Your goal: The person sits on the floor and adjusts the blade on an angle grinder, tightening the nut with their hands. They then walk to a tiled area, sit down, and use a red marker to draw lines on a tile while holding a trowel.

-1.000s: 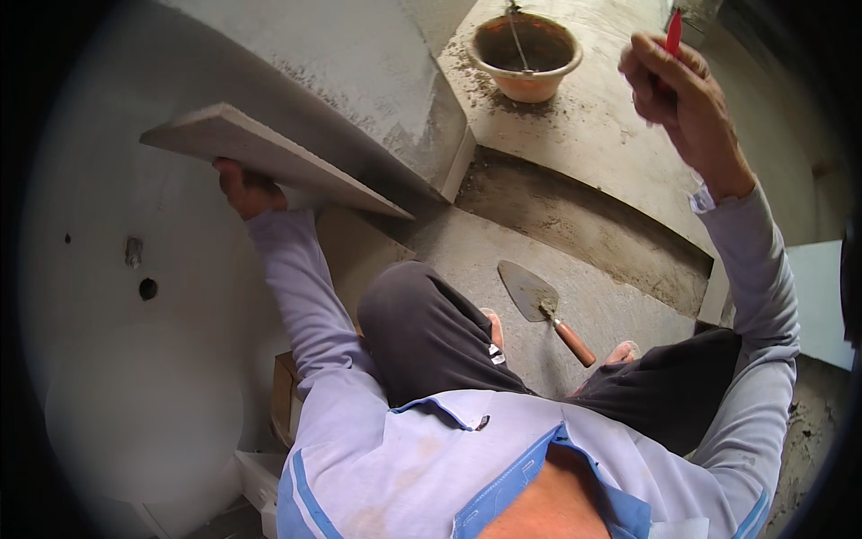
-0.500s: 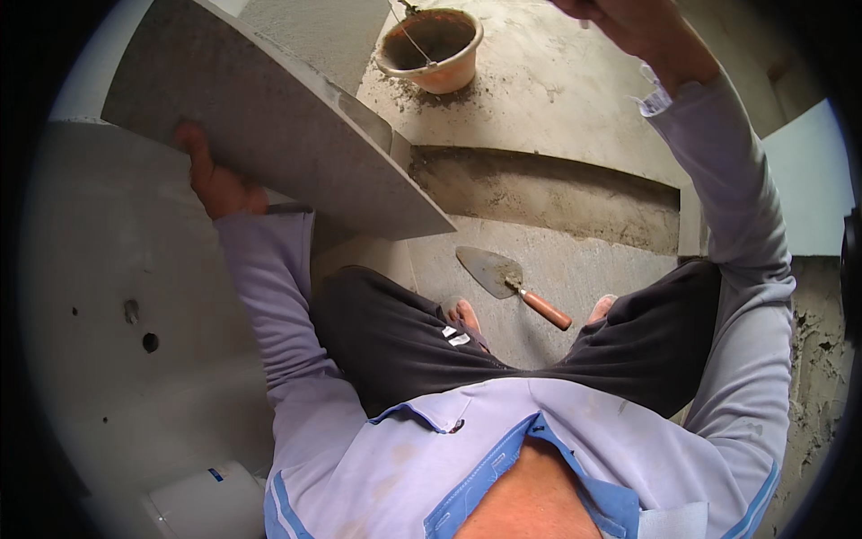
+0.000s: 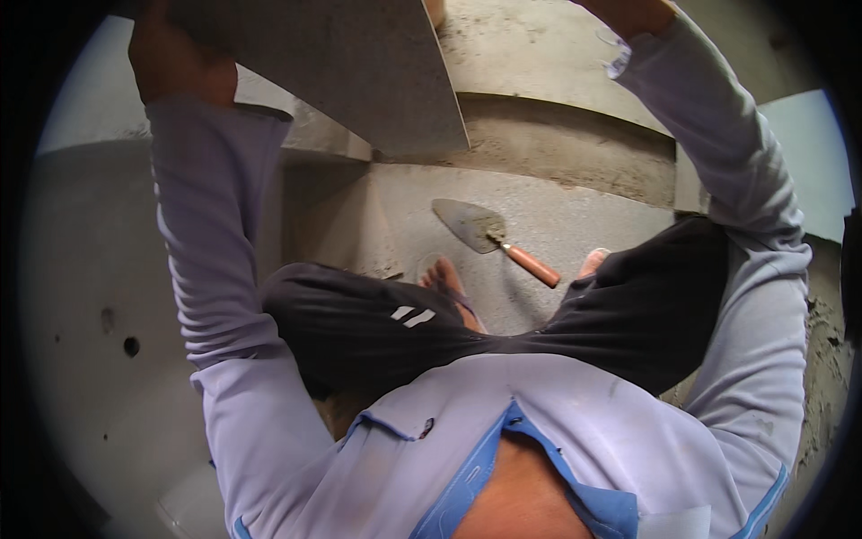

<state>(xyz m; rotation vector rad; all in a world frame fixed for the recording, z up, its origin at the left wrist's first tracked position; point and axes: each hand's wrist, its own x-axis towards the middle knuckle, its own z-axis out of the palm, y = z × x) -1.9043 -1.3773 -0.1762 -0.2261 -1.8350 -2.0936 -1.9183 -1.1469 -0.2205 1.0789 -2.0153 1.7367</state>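
Observation:
A large flat grey tile is raised at the upper left, tilted, with its upper part cut off by the picture's top edge. My left hand grips it by its left side; the fingertips are out of sight. High on the right, only the wrist and lower part of my right hand show, its fingers beyond the frame, so I cannot see whether it touches anything. On the floor between my feet lies a pointing trowel with a wooden handle and some mortar on its blade.
Past the trowel runs a low step with a rough mortar-smeared face. A smooth grey wall panel with small holes stands at my left. Rough mortar covers the surface at my right. A sliver of the bucket shows beside the tile.
My left hand has carried the tile up and away from me, and the tile now hides most of the bucket. My right hand has shifted slightly left and further out of the frame.

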